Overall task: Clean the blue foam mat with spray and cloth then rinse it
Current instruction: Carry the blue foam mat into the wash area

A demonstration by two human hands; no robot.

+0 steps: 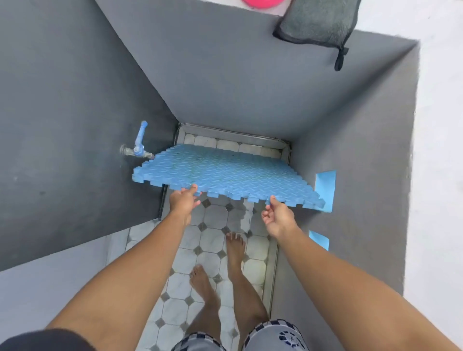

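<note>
The blue foam mat (220, 172) with a ribbed tread and toothed edges is held flat above the tiled floor, its far left corner close to the tap (139, 145). My left hand (184, 201) grips the near edge toward the left, thumb on top. My right hand (276, 215) holds the near edge toward the right, palm turned up, fingers under the mat. A grey cloth (317, 21) with black trim lies over the top of the far wall. No spray bottle is in view.
Grey walls (225, 82) close in a narrow stall on three sides. The tap with a blue handle sticks out of the left wall. Two blue foam pieces (325, 190) lean on the right wall. My bare feet (234, 246) stand on the wet tiles. A pink object (263, 3) sits at the top edge.
</note>
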